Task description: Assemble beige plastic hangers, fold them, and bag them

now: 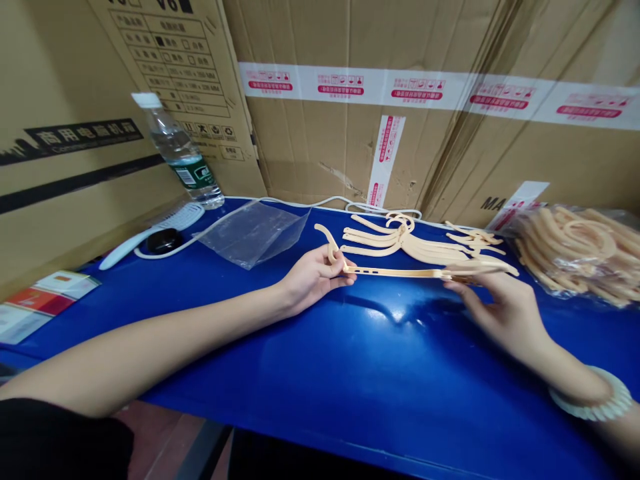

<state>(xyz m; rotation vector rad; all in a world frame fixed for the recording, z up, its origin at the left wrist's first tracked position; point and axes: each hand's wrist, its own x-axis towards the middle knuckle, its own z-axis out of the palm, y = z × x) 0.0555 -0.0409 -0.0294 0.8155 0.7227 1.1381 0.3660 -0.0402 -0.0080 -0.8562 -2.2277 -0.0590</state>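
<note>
Blue worktop [350, 373], cartons [325, 147] behind. Our left hand [313, 277] and right hand [500, 307] each pinch one end of a hanger [395, 272], just above it, near the pile [415, 243]. We'd keep it level, grip light.

Blue tabletop [350, 373], cardboard boxes [320, 147] stacked right behind it. Far left, a water bottle [183, 157] stands upright, with a white slotted gadget [160, 230] and a black puck [164, 240] just beside it. A clear plastic bag [255, 233] lies flat nearby, and printed cards [43, 300] sit at the left edge.
</note>
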